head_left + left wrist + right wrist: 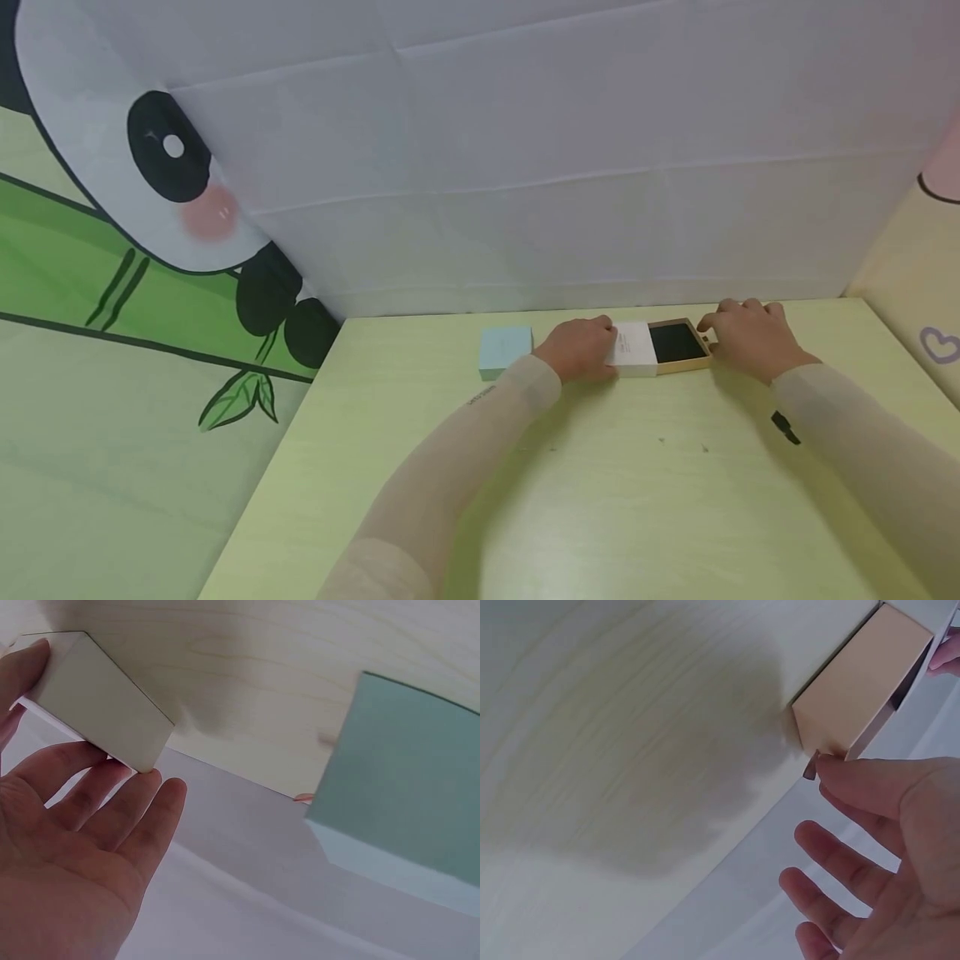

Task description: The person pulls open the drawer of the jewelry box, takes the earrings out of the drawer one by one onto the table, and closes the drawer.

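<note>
A white box sleeve (636,352) lies near the back edge of the table. Out of its right end sticks a tan drawer (686,364) with a black interior. My left hand (577,348) grips the sleeve, thumb on one side and fingers on the opposite side in the left wrist view. At the drawer's outer end, my right hand (757,337) pinches a small pull tab (811,766) between thumb and index finger. The other right fingers are spread apart. What the drawer holds, if anything, cannot be made out.
Left of the left hand stands a light blue box (506,350), close to the wrist. A white cloth wall (555,250) rises behind the table's back edge. To the left hangs a printed cloth (112,367). Small specks mark the pale tabletop (637,500).
</note>
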Demonstrator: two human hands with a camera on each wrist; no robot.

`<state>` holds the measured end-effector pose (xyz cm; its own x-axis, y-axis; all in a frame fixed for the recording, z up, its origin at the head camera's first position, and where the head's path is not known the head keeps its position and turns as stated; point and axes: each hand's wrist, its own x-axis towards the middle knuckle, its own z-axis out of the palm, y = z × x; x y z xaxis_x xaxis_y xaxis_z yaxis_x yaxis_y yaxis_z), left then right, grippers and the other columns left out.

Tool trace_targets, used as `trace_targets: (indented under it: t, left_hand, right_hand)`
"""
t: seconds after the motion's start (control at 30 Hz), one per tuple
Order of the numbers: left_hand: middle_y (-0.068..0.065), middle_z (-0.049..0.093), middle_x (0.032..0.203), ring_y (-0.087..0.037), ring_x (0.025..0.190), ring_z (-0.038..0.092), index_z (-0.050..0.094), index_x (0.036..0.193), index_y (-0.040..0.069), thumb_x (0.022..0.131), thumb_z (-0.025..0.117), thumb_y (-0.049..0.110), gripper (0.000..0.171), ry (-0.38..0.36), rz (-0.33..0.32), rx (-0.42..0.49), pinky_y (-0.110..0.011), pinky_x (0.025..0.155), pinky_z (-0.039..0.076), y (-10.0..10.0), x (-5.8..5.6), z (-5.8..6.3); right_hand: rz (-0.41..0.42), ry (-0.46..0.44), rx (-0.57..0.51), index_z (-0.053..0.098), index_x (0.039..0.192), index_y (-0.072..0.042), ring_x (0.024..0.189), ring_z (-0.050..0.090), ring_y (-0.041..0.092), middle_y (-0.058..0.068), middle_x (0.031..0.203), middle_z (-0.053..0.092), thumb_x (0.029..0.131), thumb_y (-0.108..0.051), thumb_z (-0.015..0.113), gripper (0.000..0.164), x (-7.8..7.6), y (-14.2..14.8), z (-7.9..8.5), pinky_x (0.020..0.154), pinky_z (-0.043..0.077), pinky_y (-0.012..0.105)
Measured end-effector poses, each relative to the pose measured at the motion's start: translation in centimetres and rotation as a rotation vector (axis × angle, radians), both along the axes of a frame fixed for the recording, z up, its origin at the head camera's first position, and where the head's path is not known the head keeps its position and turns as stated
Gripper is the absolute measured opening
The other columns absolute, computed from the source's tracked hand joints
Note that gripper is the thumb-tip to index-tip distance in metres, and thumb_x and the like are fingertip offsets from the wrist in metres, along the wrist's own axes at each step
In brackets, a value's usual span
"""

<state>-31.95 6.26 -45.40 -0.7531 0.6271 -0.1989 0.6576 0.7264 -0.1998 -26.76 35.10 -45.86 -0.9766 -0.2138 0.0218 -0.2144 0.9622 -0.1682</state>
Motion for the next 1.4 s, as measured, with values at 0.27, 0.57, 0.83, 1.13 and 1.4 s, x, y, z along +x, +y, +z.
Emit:
trace_targets:
  t: [0.27, 0.57, 0.83, 1.13, 1.4]
  left_hand:
    - [0.003, 0.068, 0.165, -0.012, 0.129, 0.076, 0.067, 0.166, 0.017, 0.113, 0.075, 0.062, 0.069, 0.011, -0.004, 0.0, -0.029, 0.121, 0.063, 0.2, -0.2, 0.1]
    - [0.002, 0.069, 0.165, -0.013, 0.13, 0.078, 0.068, 0.165, 0.016, 0.114, 0.075, 0.061, 0.068, 0.027, -0.016, 0.013, -0.029, 0.119, 0.064, 0.3, -0.2, 0.4]
    - [0.003, 0.069, 0.164, -0.012, 0.128, 0.077, 0.068, 0.165, 0.016, 0.114, 0.075, 0.06, 0.067, 0.019, 0.002, 0.014, -0.028, 0.119, 0.063, 0.5, -0.4, 0.7]
    - [0.003, 0.069, 0.163, -0.012, 0.127, 0.076, 0.067, 0.165, 0.016, 0.114, 0.075, 0.059, 0.067, 0.017, 0.015, 0.012, -0.029, 0.12, 0.063, 0.6, -0.5, 0.9]
    - [0.003, 0.07, 0.162, -0.011, 0.125, 0.077, 0.068, 0.164, 0.016, 0.113, 0.075, 0.06, 0.068, 0.026, 0.007, 0.014, -0.028, 0.118, 0.063, 0.6, -0.8, 0.5]
  right_hand:
    - [0.015, 0.015, 0.019, 0.09, 0.121, -0.008, 0.12, 0.067, 0.059, 0.027, 0.127, 0.079, 0.102, -0.006, 0.08, 0.022, -1.2, 0.5, -0.6, 0.103, 0.045, 0.078]
    - [0.022, 0.025, 0.029, 0.09, 0.109, -0.008, 0.111, 0.067, 0.053, 0.022, 0.113, 0.081, 0.1, -0.002, 0.082, 0.013, -2.1, 0.8, -1.2, 0.099, 0.045, 0.072]
    - [0.041, 0.037, 0.07, 0.088, 0.102, -0.011, 0.11, 0.067, 0.053, 0.019, 0.108, 0.078, 0.101, -0.004, 0.079, 0.011, -2.6, 0.9, -1.0, 0.1, 0.045, 0.073]
    - [0.047, 0.031, 0.07, 0.088, 0.105, -0.011, 0.112, 0.067, 0.053, 0.02, 0.11, 0.078, 0.101, -0.005, 0.078, 0.013, -3.2, 1.1, -1.1, 0.1, 0.045, 0.071]
    - [0.065, 0.021, 0.054, 0.088, 0.106, -0.011, 0.114, 0.066, 0.055, 0.019, 0.11, 0.077, 0.103, -0.007, 0.077, 0.013, -3.0, 1.0, -1.1, 0.104, 0.044, 0.076]
